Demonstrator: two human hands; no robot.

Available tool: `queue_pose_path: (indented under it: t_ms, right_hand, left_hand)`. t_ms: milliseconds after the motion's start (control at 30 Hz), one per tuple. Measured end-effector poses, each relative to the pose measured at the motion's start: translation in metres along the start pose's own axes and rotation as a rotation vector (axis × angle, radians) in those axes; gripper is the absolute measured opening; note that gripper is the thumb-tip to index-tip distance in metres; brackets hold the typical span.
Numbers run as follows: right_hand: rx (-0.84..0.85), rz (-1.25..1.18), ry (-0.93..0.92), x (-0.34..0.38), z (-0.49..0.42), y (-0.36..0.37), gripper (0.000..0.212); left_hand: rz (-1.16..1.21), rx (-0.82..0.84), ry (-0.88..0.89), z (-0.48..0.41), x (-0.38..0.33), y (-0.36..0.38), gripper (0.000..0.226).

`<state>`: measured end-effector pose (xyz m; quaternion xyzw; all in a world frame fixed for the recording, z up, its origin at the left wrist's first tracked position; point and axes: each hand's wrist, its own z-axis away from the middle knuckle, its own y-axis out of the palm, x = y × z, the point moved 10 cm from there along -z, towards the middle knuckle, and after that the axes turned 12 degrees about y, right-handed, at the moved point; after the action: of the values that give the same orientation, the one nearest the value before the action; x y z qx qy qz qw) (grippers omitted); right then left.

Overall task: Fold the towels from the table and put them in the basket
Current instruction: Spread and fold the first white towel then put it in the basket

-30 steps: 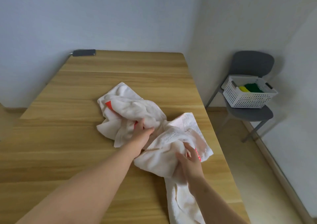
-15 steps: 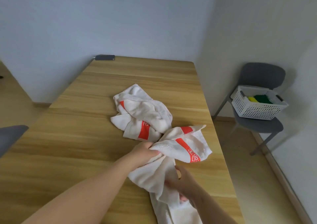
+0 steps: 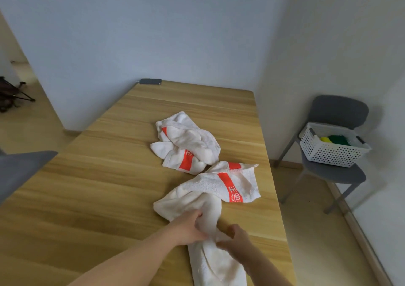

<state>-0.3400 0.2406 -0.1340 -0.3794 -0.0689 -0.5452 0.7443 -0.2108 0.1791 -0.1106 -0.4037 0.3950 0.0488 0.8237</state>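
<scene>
**Open it out before the first fold**

Both my hands are closed on one towel (image 3: 221, 189). My left hand (image 3: 190, 226) has its fingers curled round a bunched fold. My right hand (image 3: 236, 239), just beside it, pinches the cloth where it narrows.

Beyond my grip the towel fans out on the table (image 3: 105, 198), red stripe up. Behind my grip the rest runs back toward me and out of view. The second towel (image 3: 188, 145) lies crumpled farther beyond; I cannot tell whether the two touch. The basket (image 3: 328, 156) sits on a chair (image 3: 337, 174), well off to the right of my right hand.

As I judge it, a bunch like this will not fold cleanly. I should work my hands apart along one hem until each holds a corner. Then I should lift, let the cloth hang flat, and lay it on the wood left of my grip, without dragging the second towel.
</scene>
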Motion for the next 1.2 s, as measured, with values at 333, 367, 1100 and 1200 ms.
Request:
queue_pose_path:
  t_ms: [333,367,1100,1200]
  right_hand:
    - [0.057,-0.511,-0.037,0.024,0.018,-0.003,0.009]
    - [0.09,-0.582,-0.049,0.031,0.021,-0.002,0.009]
    - [0.398,-0.675,-0.26,0.179,0.106,0.133,0.038]
    - [0.307,-0.66,-0.405,0.202,0.118,0.127,0.044]
  left_hand:
    - [0.117,-0.276,-0.142,0.011,0.014,-0.035,0.003]
    - [0.142,-0.3,-0.12,0.012,0.014,-0.04,0.009]
    - [1.177,-0.515,-0.019,0.101,0.08,-0.17,0.026]
    - [0.823,-0.412,0.128,0.109,0.076,-0.182,0.051]
